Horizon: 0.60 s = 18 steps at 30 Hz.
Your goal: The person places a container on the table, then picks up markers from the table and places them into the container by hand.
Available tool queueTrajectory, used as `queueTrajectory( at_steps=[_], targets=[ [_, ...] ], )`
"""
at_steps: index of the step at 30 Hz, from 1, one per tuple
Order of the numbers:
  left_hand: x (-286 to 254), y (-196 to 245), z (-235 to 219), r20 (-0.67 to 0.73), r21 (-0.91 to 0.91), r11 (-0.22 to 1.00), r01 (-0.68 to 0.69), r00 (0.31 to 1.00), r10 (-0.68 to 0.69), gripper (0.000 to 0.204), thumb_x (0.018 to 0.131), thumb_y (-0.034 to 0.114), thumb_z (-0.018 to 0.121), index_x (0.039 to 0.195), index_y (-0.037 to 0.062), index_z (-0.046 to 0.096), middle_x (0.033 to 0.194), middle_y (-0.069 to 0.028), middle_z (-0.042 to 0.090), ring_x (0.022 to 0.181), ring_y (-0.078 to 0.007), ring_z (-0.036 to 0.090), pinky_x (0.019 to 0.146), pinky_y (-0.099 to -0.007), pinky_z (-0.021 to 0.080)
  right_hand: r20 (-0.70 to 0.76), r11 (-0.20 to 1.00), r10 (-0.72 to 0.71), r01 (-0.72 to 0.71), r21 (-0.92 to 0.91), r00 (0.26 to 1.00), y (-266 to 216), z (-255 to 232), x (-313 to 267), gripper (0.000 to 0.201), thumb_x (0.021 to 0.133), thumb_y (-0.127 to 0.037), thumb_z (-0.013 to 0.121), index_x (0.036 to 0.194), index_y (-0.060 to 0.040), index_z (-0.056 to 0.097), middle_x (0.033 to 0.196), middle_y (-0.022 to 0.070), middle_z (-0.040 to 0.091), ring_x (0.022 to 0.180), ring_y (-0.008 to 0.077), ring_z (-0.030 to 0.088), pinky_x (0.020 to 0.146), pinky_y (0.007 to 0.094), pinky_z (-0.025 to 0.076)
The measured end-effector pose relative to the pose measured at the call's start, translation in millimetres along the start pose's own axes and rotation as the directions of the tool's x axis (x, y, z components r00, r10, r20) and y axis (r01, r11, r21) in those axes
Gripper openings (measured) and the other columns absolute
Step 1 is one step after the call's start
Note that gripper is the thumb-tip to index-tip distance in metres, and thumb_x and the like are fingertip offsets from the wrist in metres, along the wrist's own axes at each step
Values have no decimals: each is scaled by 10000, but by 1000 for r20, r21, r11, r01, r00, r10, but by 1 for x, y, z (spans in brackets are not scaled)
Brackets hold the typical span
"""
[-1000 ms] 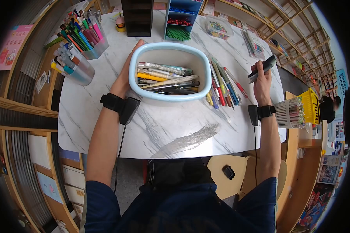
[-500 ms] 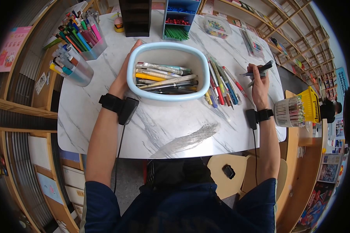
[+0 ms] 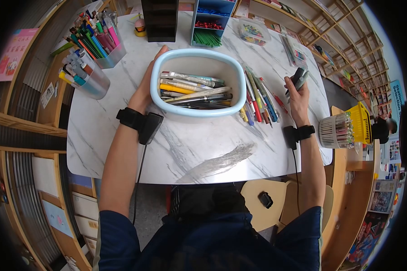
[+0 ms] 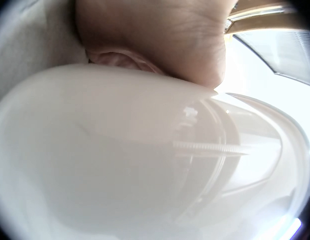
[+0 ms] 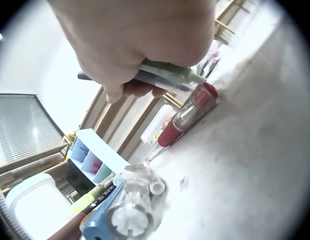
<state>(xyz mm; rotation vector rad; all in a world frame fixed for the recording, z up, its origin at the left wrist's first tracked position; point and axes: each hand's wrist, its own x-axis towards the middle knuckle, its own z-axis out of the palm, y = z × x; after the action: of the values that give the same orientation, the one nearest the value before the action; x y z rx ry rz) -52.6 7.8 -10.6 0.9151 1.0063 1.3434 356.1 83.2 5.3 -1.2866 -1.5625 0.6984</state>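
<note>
A white tub with a light blue rim [image 3: 197,114] holds several pens and brushes. My left hand [image 3: 145,86] rests along its left side, palm against the white wall [image 4: 120,150] in the left wrist view; most fingers are hidden behind it. My right hand [image 3: 298,101] grips dark and greenish pens [image 3: 298,79] above the table's right part. In the right wrist view, the fingers [image 5: 112,90] curl round a green pen [image 5: 167,70] and a grey one. Loose pens [image 3: 257,101] lie between tub and right hand, with a red pen [image 5: 170,135] nearest that hand.
Two clear pen cups [image 3: 115,56] [image 3: 95,86] stand at the left. At the back are a black organizer [image 3: 160,22], a blue compartment rack [image 3: 208,22] and a clear box [image 3: 253,32]. A white basket of pens [image 3: 337,131] is beyond the right edge.
The pens in my right hand have turned to a different angle, and that hand has shifted slightly left. My left hand stays against the tub.
</note>
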Motion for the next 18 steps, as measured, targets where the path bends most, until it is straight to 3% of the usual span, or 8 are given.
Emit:
queueTrajectory(
  at_steps=[5,7,10,12,15,17,18],
  targets=[
    [15,-12,-13,92,-19,999,-39,995,40,602,997,595,428,1040,35,644,928,-45,662,853,-81,653,768,-240,546,10,1000,8,-8,2,1000,-8,-1,0,269,974,-303,659,1008,-54,565,810,5,577,749,98,547,702,260,453],
    [31,-12,-14,112,-23,998,-61,992,63,603,999,594,425,1039,34,644,929,-45,663,853,-82,654,768,-240,546,-19,996,23,-21,81,1000,-15,-3,4,276,989,-322,631,987,-57,554,786,5,561,699,98,548,658,262,470],
    [34,-18,-21,146,-35,995,-92,985,96,605,1001,593,421,1039,31,644,929,-46,664,852,-83,655,766,-241,546,8,996,17,-18,92,1000,-50,-1,8,283,1001,-334,609,995,-60,540,784,0,551,656,81,535,605,254,473],
    [33,-16,-21,135,-36,998,-51,989,55,608,1007,589,409,1027,30,646,929,-52,668,843,-89,656,768,-241,546,31,992,-32,28,124,999,-77,5,10,267,1003,-280,607,1087,-33,557,746,-13,539,617,69,512,569,246,464],
    [28,-9,-17,110,-85,996,41,993,-31,615,1012,585,398,1014,26,654,934,-67,678,832,-98,659,772,-245,546,161,984,-142,122,127,977,-143,24,-2,267,993,-269,623,1092,-29,563,749,-12,543,618,66,516,562,244,462],
    [24,-5,-12,96,-135,987,89,992,-76,619,1011,585,400,1013,24,660,940,-75,683,830,-102,661,776,-247,548,451,973,-218,228,34,866,-185,39,-13,262,972,-248,655,1091,-30,572,785,-17,567,639,54,531,559,233,457],
    [21,-2,-9,92,-146,985,86,993,-73,624,1011,583,399,1020,19,665,943,-78,687,835,-107,663,776,-250,548,542,958,-210,281,-52,814,-203,49,-16,290,939,-250,690,1077,-21,578,775,32,613,626,136,576,577,267,475]
  ],
)
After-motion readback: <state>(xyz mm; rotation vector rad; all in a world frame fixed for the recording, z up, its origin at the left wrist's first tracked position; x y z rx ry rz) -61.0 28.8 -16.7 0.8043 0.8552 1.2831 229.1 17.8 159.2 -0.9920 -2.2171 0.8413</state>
